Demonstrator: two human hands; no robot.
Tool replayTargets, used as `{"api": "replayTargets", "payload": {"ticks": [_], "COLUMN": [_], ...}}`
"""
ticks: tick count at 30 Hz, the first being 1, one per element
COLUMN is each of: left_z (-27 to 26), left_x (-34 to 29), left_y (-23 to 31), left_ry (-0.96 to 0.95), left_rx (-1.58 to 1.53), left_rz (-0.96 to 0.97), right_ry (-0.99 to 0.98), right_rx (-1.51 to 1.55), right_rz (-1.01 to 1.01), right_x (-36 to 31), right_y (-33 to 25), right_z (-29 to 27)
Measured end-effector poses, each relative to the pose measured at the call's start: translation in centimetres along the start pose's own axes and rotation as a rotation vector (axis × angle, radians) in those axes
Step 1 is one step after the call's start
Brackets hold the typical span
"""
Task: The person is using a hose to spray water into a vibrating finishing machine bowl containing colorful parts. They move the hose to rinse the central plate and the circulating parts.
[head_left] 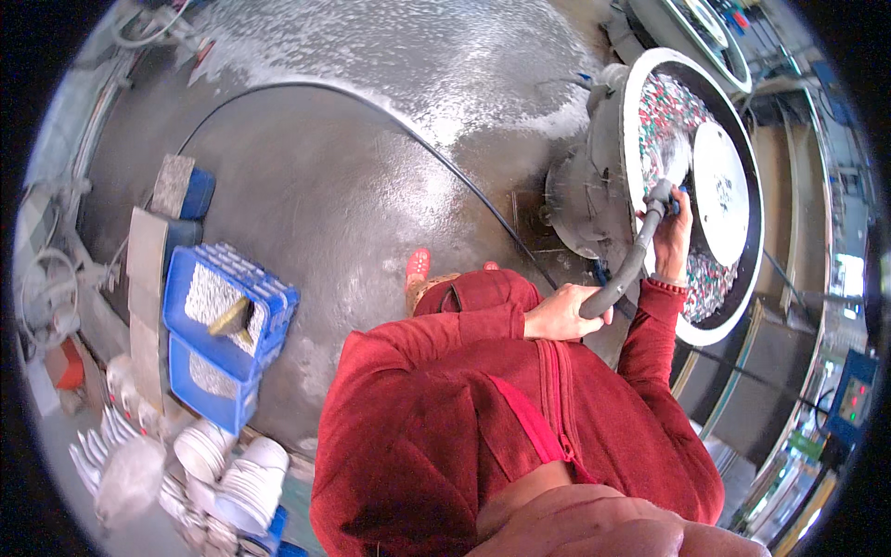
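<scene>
A round machine tub (634, 111) with a thick pale rim stands to my right, holding many small red, green and white pieces (670, 100). Within it sits a white disc (724, 200) with dark speckles. My right hand (673, 243) is closed around the front end of a thick grey hose (631, 269), just behind its nozzle (661, 193), over the tub. Water sprays from the nozzle onto the pieces beside the disc. Lower down, my left hand (560, 314) grips the rear part of the same hose, near my body.
A thin black hose (408, 135) curves across the wet, foamy floor (325, 186). Blue crates (213, 367) with white pieces and a yellowish scoop (229, 317) stand at left, near stacked white buckets (251, 483). Another round tub (738, 65) is at the far right.
</scene>
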State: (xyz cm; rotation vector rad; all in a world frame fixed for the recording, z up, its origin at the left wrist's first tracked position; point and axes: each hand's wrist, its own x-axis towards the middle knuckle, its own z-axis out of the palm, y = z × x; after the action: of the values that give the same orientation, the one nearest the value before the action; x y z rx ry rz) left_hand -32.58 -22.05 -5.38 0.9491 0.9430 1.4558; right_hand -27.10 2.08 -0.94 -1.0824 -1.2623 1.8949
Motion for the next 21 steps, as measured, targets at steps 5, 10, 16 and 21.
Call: {"api": "replayTargets", "payload": {"ticks": [5,10,16,21], "left_z": [-2.5,-4.2,-4.4,-3.0], "left_x": [-1.7,-2.4,-1.9,-1.0], "left_y": [1.1,2.1,2.4,2.0], "left_ry": [0.032,-0.133,-0.244,-0.293], "left_rx": [0.02,-0.038,-0.163,-0.244], "left_rz": [0.073,-0.012,-0.193,-0.225], "right_ry": [0.108,0.145,0.189,0.337], "right_rx": [0.052,0.183,0.137,0.114], "right_rz": [-0.021,-0.145,-0.134,0.039], "right_x": [-0.9,-2.0,-1.3,-2.3], "right_y": [1.4,0.7,1.1,3.2], "right_z": [1.9,5.5,4.4,1.0]}}
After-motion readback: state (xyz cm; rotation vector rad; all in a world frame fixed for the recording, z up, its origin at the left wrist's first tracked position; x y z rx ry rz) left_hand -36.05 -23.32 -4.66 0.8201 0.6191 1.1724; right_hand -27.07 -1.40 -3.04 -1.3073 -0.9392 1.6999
